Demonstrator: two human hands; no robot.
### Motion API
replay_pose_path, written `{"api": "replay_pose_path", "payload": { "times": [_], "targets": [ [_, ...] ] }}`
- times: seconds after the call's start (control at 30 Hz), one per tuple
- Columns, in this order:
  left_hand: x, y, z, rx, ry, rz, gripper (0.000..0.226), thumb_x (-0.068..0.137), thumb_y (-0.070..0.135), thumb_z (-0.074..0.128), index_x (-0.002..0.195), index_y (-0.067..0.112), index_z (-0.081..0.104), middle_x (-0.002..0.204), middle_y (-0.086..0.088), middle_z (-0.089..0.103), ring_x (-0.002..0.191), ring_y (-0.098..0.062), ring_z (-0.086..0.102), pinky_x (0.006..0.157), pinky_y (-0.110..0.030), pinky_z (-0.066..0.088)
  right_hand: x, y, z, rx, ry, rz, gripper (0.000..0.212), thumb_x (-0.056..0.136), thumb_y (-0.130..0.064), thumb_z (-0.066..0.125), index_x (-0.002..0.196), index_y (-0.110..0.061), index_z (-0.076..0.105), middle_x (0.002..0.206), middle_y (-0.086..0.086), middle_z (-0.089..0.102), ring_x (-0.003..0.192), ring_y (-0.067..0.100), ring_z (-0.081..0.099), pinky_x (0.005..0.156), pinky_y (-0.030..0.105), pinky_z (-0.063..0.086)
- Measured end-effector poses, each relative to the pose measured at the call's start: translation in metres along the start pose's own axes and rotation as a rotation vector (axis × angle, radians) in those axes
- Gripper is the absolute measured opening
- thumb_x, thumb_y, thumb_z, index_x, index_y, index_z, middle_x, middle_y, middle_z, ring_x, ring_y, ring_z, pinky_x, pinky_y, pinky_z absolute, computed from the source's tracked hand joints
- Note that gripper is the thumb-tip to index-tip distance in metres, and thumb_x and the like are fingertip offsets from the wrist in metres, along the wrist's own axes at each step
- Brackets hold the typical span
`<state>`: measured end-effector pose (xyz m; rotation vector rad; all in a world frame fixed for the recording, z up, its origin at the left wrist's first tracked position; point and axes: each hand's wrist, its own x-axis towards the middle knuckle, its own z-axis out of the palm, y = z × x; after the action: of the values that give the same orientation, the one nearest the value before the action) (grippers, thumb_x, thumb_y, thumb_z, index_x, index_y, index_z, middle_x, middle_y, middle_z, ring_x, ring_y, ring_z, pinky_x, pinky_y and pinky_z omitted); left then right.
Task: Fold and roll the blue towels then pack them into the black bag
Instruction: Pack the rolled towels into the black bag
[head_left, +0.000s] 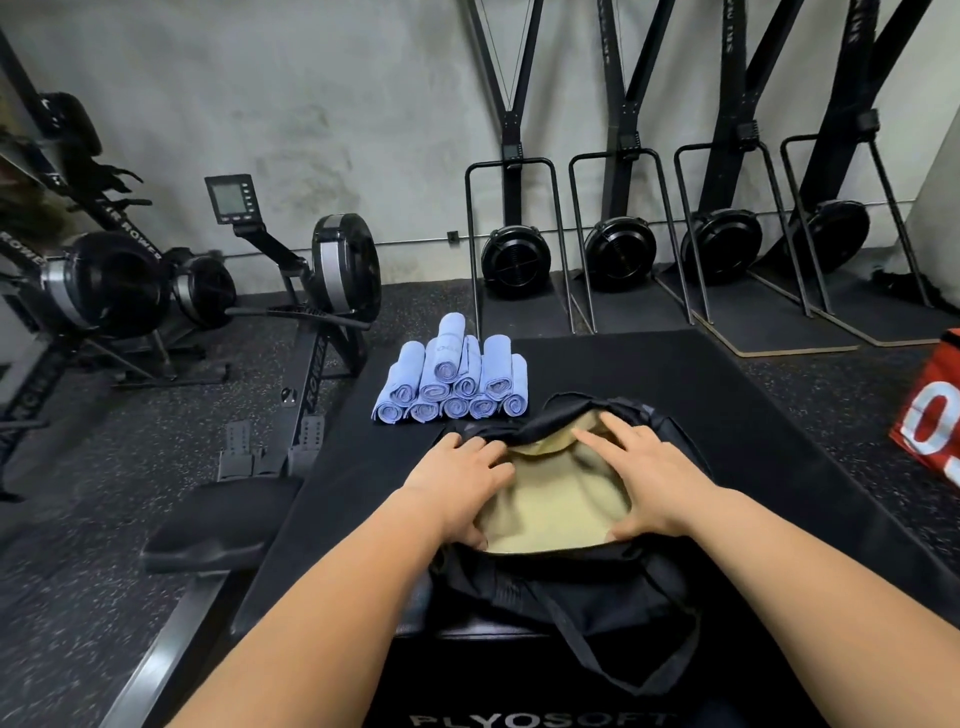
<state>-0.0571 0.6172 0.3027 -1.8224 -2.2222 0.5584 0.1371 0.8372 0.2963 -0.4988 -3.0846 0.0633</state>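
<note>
A black bag (571, 597) with a tan lining lies on a black padded box in front of me, its mouth spread wide. My left hand (457, 478) grips the left edge of the opening. On the right edge rests my right hand (644, 478), thumb hooked over the rim and fingers reaching into the lining. Nothing shows inside the bag except the lining. Several rolled blue towels (452, 384) are stacked in a pile just beyond the bag, on the black surface.
Rowing machines (311, 291) stand to the left, one rail and seat (208, 540) close beside the box. Ski machines (514, 260) line the back wall. A red box (930, 421) sits at the right. Speckled rubber floor surrounds the mat.
</note>
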Motion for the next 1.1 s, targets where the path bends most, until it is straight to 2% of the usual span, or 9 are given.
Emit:
{"api": "replay_pose_path", "payload": {
  "times": [0.07,0.13,0.23,0.37,0.57,0.8,0.9,0.97,1.1],
  "targets": [
    [0.004,-0.004,0.0,0.018,-0.014,0.026,0.113,0.06,0.077,0.08,0.154,0.029,0.037,0.172,-0.003,0.018,0.153,-0.028,0.026,0.121,-0.048,0.027,0.003,0.008,0.0,-0.052,0.009,-0.054,0.142,0.058,-0.072,0.086,0.164,-0.046,-0.005,0.174,-0.001,-0.013,0.157,0.028,0.008,0.124,0.043,0.029],
    [0.01,-0.007,-0.001,0.007,-0.045,0.014,0.126,0.061,0.079,0.079,0.163,0.03,0.025,0.176,-0.004,0.003,0.161,-0.028,0.007,0.128,-0.051,0.012,0.007,0.014,0.0,-0.061,0.004,-0.089,0.141,0.057,-0.073,0.083,0.164,-0.046,-0.006,0.173,0.0,-0.017,0.159,0.027,0.001,0.128,0.041,0.021],
    [0.015,-0.014,0.0,-0.055,-0.078,-0.023,0.135,0.059,0.08,0.08,0.167,0.031,0.013,0.176,-0.005,-0.006,0.162,-0.025,-0.005,0.13,-0.052,0.0,0.009,0.022,0.005,-0.042,-0.014,-0.112,0.141,0.056,-0.076,0.078,0.163,-0.048,-0.009,0.174,0.0,-0.018,0.161,0.025,-0.006,0.13,0.04,0.012],
    [0.018,-0.028,0.013,-0.23,-0.132,-0.08,0.136,0.061,0.075,0.084,0.167,0.036,0.008,0.176,-0.002,-0.012,0.162,-0.018,-0.012,0.131,-0.046,-0.005,0.006,0.028,0.017,-0.02,-0.017,-0.111,0.139,0.059,-0.084,0.073,0.164,-0.044,-0.008,0.175,0.003,-0.001,0.161,0.021,0.0,0.13,0.035,0.005],
    [0.022,-0.025,0.045,-0.442,-0.246,-0.134,0.136,0.063,0.062,0.089,0.166,0.04,0.005,0.175,-0.003,-0.014,0.161,-0.019,-0.014,0.131,-0.045,-0.001,0.014,0.023,0.05,0.089,-0.096,-0.09,0.138,0.059,-0.095,0.064,0.164,-0.045,-0.01,0.175,-0.001,0.0,0.161,0.021,0.0,0.131,0.038,0.002],
    [-0.003,-0.036,0.096,-0.608,-0.291,-0.187,0.132,0.061,0.065,0.083,0.167,0.035,0.01,0.174,-0.004,0.009,0.16,-0.022,0.006,0.131,-0.037,0.006,0.018,0.002,0.093,0.166,-0.111,-0.111,0.127,0.066,-0.106,0.042,0.166,-0.038,0.003,0.162,-0.011,0.025,0.152,0.012,0.018,0.13,0.034,-0.004],
    [-0.008,-0.041,0.102,-0.651,-0.298,-0.191,0.134,0.054,0.07,0.077,0.167,0.036,0.012,0.174,-0.003,0.01,0.16,-0.023,0.008,0.131,-0.037,0.009,0.022,-0.002,0.094,0.17,-0.108,-0.122,0.122,0.069,-0.103,0.044,0.166,-0.04,0.005,0.161,-0.012,0.026,0.153,0.013,0.018,0.129,0.03,-0.005],
    [-0.012,-0.042,0.102,-0.675,-0.299,-0.198,0.133,0.053,0.069,0.076,0.167,0.038,0.012,0.174,-0.003,0.008,0.16,-0.023,0.007,0.131,-0.037,0.01,0.022,-0.003,0.092,0.192,-0.071,-0.12,0.119,0.07,-0.102,0.048,0.166,-0.042,0.011,0.167,-0.012,0.022,0.156,0.015,0.017,0.13,0.03,0.002],
    [-0.029,-0.038,0.096,-0.686,-0.19,-0.187,0.121,0.059,0.059,0.074,0.165,0.04,0.019,0.174,-0.005,0.006,0.161,-0.023,0.005,0.131,-0.034,0.011,0.018,-0.009,0.088,0.066,0.195,-0.209,0.101,0.081,-0.095,0.047,0.161,-0.033,0.038,0.17,-0.008,0.026,0.157,0.022,0.022,0.129,0.042,0.017]
  ]
}}
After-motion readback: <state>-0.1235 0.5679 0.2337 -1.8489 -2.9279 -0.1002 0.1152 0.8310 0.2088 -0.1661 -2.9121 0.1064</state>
